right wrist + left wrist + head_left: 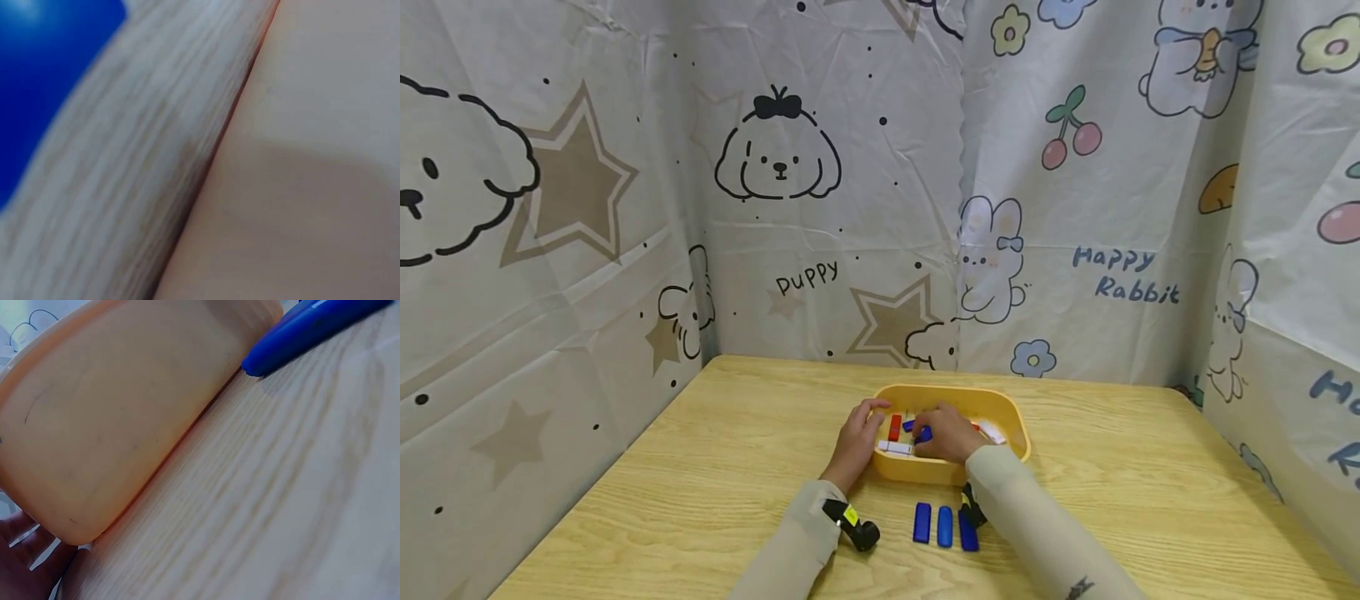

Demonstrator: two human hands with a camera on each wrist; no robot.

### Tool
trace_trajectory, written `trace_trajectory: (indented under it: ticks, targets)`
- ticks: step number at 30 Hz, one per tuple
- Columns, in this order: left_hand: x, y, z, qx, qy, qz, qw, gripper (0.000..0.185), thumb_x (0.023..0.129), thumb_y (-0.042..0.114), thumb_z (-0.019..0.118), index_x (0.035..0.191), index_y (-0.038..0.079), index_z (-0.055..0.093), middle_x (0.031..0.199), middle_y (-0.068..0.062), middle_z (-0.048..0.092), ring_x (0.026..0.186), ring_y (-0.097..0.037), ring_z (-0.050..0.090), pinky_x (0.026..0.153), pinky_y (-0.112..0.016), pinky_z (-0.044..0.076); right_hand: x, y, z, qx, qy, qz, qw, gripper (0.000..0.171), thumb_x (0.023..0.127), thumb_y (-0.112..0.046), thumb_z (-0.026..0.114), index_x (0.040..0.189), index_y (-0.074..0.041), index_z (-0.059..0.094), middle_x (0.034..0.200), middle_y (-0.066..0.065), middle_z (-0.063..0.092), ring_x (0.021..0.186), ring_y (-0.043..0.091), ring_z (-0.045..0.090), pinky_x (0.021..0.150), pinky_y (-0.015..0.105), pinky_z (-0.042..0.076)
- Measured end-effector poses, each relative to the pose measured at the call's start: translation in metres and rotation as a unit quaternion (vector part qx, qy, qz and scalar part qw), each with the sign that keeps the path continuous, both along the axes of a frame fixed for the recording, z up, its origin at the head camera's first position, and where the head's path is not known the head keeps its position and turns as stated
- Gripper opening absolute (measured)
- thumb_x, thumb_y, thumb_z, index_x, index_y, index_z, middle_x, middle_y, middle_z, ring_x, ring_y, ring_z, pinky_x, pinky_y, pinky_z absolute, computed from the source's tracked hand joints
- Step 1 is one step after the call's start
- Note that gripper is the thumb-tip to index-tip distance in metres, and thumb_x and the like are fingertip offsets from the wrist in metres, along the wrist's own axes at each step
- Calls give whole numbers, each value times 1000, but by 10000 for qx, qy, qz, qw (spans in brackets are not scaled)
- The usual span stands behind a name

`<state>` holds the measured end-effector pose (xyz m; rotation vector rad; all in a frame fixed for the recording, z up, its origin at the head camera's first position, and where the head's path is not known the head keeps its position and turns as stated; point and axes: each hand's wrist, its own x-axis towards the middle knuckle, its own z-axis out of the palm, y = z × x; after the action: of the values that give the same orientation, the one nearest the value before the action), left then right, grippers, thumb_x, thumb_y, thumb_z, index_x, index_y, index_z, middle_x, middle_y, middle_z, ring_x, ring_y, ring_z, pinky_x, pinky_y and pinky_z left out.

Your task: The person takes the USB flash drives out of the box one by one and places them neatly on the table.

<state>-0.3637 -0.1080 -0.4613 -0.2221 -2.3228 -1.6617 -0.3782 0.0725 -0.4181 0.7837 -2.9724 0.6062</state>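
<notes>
- Bin (917,472): on table (700,475) ahead of the person; long axis runs left to right.
- Left hand (856,435): at bin's left end, fingers relaxed against the rim, gripping no block.
- Right hand (951,435): over bin's near wall, fingers down inside, so nearer the contents. Blue block (922,434) lies in bin at its fingertips; cannot tell if pinched.
- Blue row (945,527): three blocks just outside bin's near wall, long axes roughly toward it.
- Also in bin: red block (895,427) toward left end; white block (895,448) along near wall; white piece (992,432) toward right end.
</notes>
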Motion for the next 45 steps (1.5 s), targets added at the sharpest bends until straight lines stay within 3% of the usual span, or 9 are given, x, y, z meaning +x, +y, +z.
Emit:
trace_trajectory:
  ticks: [9,20,30,36,45]
  targets:
    - [0,0,1,62,-2,-19,10000,25,99,23,44,117,14,60,130,-12,53,129,-33,43,107,-54,29,0,2,0,22,62,-63,10000,15,77,-20,80,84,-15,68,91,9,59,84,22,47,78,40,45]
    - [0,-2,0,-3,122,26,9999,25,99,23,45,116,14,61,128,-13,54,126,-32,46,105,-53,33,0,-1,6,151,-13,-360,9992,25,77,-27,80,96,-16,70,98,5,60,87,21,52,85,42,48]
    - [0,0,-3,17,89,-2,10000,25,99,21,45,116,14,61,129,-13,54,126,-32,46,105,-54,32,-1,3,5,-277,261,-364,9986,18,79,-22,79,92,-12,73,95,5,58,85,21,52,83,40,49]
    - [1,1,-2,13,72,19,10000,25,99,22,45,116,14,61,129,-12,54,127,-32,46,106,-53,32,2,8,20,-521,399,-249,9975,19,79,-19,79,94,-10,74,91,4,58,84,20,51,76,35,51]
    - [0,-1,-1,-58,137,14,9999,25,99,21,45,117,14,61,128,-13,54,125,-32,47,104,-54,34,21,19,47,-670,941,189,9931,16,78,-24,77,91,-16,73,83,-3,60,76,14,50,66,27,46]
